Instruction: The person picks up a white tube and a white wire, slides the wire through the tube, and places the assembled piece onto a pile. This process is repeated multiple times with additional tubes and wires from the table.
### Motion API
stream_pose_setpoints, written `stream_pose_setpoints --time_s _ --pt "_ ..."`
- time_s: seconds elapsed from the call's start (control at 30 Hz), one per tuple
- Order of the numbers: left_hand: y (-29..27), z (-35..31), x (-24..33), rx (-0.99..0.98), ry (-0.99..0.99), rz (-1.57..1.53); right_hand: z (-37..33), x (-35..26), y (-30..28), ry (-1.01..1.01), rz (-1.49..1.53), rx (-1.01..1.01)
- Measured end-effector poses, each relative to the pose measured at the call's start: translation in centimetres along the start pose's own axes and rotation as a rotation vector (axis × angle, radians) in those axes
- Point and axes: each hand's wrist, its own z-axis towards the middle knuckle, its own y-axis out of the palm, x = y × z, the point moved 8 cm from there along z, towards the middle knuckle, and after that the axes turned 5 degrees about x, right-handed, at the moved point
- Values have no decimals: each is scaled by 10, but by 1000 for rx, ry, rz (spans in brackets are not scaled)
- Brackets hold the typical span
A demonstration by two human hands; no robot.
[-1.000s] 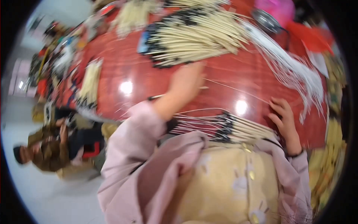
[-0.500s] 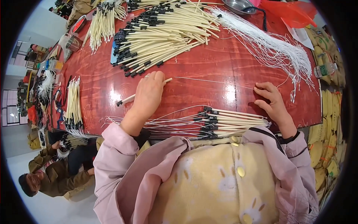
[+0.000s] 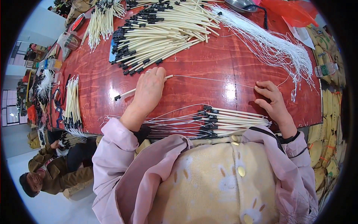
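Observation:
A cream-coloured stick with a black end piece [image 3: 126, 93] lies across the table under my left hand [image 3: 150, 88], whose fingers are closed around it. Its plain end pokes out beyond my fingertips. From that end a white string [image 3: 212, 79] stretches, nearly straight, to my right hand [image 3: 271, 98]. The string reaches the tips of my right index and middle fingers, while the thumb stays apart from them. Between my forearms, by the near table edge, lies a row of similar sticks [image 3: 238, 121] with black ends and white strings trailing left.
A large heap of sticks [image 3: 164, 31] covers the far middle of the red table [image 3: 100, 80]. White strings [image 3: 272, 46] lie at far right, near a metal bowl [image 3: 240, 5] and red plastic bag [image 3: 291, 13]. Another stick bundle [image 3: 72, 100] is at left; a person [image 3: 56, 173] sits beyond.
My left hand has shifted slightly up and right with the stick, and the string's left end has risen a little with it. My right hand stays almost where it was.

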Motion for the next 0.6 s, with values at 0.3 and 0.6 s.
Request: stream_pose_setpoints --time_s 0.3,0.6 --pt "2 3 4 -15 8 42 -1 2 1 17 20 5" --pt "12 17 17 -11 74 58 -1 3 2 11 5 0"
